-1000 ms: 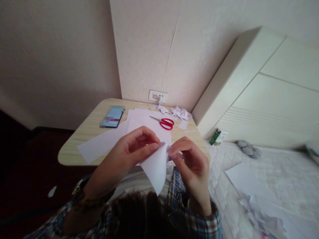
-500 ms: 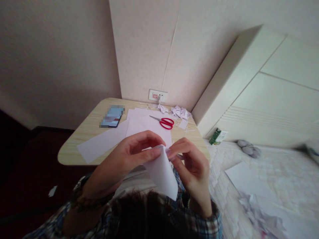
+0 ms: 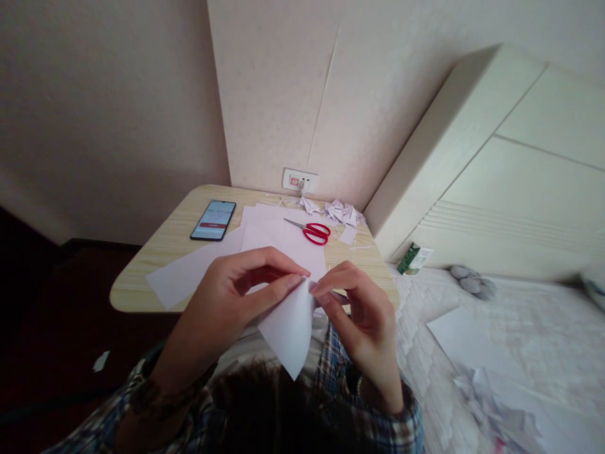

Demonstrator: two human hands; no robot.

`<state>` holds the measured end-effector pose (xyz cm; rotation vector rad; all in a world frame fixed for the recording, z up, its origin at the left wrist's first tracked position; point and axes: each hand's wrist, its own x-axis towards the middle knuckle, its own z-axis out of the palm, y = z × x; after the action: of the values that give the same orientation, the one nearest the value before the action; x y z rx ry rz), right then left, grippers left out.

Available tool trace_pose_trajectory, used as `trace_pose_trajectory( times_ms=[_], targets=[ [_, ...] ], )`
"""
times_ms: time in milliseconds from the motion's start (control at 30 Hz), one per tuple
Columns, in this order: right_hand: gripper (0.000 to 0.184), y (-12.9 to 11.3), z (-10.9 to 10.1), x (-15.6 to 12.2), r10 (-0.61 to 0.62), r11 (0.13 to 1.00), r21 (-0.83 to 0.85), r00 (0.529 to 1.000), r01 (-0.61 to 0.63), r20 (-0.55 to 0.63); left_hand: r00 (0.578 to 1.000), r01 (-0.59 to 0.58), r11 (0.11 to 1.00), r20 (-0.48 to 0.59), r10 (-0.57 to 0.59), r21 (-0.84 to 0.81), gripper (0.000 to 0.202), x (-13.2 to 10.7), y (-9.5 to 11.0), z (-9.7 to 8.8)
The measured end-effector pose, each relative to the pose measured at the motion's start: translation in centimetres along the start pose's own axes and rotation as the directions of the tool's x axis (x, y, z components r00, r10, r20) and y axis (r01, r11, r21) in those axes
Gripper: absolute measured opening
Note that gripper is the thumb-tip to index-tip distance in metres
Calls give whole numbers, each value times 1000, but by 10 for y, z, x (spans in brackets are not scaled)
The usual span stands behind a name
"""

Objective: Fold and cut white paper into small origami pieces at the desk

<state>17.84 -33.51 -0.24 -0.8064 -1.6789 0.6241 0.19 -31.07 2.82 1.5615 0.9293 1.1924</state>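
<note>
A folded sheet of white paper hangs between my hands, just in front of the table's near edge. My left hand pinches its top corner between thumb and fingers. At the same corner, on the right side, my right hand grips the paper with thumb and index finger close together. The sheet's lower point faces down toward my lap. Beyond my hands, red-handled scissors lie with their blades pointing left on flat white sheets.
The wooden table also bears a phone at left and a pile of folded paper pieces at the back right. A wall socket is behind it. On the bed lie a green-and-white box, a grey object and more paper.
The lower part of the folded paper has swung to the left and turned, while both hands keep hold of its top corner. The hands have shifted only slightly.
</note>
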Motion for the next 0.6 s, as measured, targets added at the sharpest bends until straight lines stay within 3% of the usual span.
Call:
trace_pose_trajectory(
  times_ms=[600],
  targets=[
    [19, 2, 0, 2, -27, 996, -82, 1000, 28, 8, 966, 240, 943, 148, -210, -232, 3, 2, -13, 0]
  ],
)
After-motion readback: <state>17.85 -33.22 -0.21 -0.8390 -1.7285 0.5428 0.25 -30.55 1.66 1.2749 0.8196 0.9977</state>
